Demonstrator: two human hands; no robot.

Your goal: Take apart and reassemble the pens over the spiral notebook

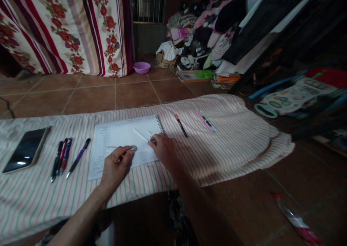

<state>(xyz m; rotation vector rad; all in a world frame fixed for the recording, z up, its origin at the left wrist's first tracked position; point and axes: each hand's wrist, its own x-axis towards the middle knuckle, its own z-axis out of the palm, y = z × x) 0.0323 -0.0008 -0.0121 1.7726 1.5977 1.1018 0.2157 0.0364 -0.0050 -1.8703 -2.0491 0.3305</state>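
Note:
A spiral notebook [121,128] lies open on the striped cloth in front of me. My left hand [118,162] rests over its lower part, thumb and fingers pinched on a slim, pale tube [111,147]. A clear end of it shows at the fingertips; the fingers cover its middle. Between the fingertips of my right hand [162,146] is a thin white stick [141,134], slanting up to the left over the page. Just by those fingers is a small pale piece [150,133], too small to name.
Left of the notebook lie a purple pen [78,158], several dark and red pens [61,155] and a phone [27,148]. To the right are an orange-and-black pen [181,125] and pink and green pens [207,121]. A purple basin [141,68] stands on the tiled floor beyond.

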